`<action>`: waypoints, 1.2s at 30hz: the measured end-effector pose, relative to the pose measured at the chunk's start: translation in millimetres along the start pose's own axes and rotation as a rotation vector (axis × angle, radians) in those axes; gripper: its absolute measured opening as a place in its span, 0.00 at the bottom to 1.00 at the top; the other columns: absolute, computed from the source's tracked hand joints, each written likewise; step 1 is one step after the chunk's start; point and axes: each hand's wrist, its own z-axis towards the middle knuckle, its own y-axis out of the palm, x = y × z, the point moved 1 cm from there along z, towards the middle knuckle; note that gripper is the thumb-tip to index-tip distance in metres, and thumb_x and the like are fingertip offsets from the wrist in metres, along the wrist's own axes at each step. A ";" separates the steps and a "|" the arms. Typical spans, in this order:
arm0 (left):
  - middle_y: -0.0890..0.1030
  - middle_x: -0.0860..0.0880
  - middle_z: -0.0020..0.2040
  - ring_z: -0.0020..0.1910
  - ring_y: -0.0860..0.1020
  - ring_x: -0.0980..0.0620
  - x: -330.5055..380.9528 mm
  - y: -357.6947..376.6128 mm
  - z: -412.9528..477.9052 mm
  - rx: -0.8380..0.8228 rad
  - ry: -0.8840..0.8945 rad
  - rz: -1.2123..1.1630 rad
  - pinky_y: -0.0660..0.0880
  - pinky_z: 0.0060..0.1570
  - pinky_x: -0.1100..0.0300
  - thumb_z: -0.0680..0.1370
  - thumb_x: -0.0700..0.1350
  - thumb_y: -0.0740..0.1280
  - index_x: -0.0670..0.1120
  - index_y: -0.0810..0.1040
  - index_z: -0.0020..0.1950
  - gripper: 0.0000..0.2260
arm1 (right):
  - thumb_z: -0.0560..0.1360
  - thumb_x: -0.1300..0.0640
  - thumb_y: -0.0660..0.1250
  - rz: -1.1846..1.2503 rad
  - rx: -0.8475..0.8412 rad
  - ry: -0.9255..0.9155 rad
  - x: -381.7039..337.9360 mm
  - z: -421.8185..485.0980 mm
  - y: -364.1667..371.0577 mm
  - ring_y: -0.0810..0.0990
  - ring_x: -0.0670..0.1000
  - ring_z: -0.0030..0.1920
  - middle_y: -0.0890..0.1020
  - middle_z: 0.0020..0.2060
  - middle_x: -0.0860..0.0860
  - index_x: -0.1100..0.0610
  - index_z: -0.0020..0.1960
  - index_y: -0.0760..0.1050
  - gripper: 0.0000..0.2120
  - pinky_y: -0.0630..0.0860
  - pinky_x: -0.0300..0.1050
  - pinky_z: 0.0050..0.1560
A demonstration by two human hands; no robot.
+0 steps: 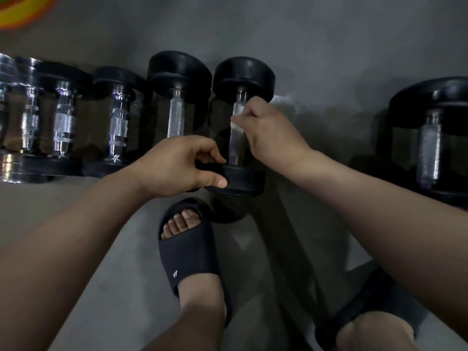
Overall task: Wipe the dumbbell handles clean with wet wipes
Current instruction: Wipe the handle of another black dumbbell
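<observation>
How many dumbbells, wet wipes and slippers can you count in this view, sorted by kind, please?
Black-headed dumbbells: 5
Chrome-headed dumbbells: 2 (the outer one is cut off by the left edge)
Wet wipe: 1
Slippers: 2
Total: 10

A black round-headed dumbbell [243, 77] lies just beyond the black slide sandal [188, 252], its chrome handle [234, 149] pointing away. A white wet wipe [237, 110] wraps the handle's far half.
</observation>
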 end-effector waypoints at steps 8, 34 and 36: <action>0.84 0.59 0.48 0.50 0.80 0.65 -0.4 0.1 -0.5 0.009 0.010 0.018 0.78 0.56 0.57 0.66 0.57 0.80 0.56 0.83 0.51 0.17 | 0.79 0.62 0.67 0.112 -0.025 -0.100 0.7 -23.1 -2.1 0.74 0.46 0.41 0.76 0.44 0.53 0.60 0.51 0.84 0.07 0.71 0.39 0.42; 0.82 0.57 0.49 0.49 0.79 0.62 3.3 5.9 -7.9 0.091 0.088 0.141 0.76 0.50 0.65 0.69 0.53 0.79 0.51 0.84 0.55 0.17 | 0.75 0.59 0.75 0.343 -0.058 0.066 16.0 -29.2 -0.5 0.80 0.42 0.42 0.81 0.42 0.49 0.54 0.49 0.87 0.04 0.73 0.32 0.48; 0.80 0.58 0.48 0.49 0.78 0.64 4.5 6.1 -9.1 0.097 0.097 0.161 0.72 0.49 0.69 0.70 0.54 0.78 0.51 0.83 0.56 0.17 | 0.75 0.57 0.75 0.370 0.079 0.180 17.3 -23.7 2.1 0.78 0.40 0.40 0.80 0.41 0.49 0.55 0.48 0.87 0.03 0.71 0.30 0.45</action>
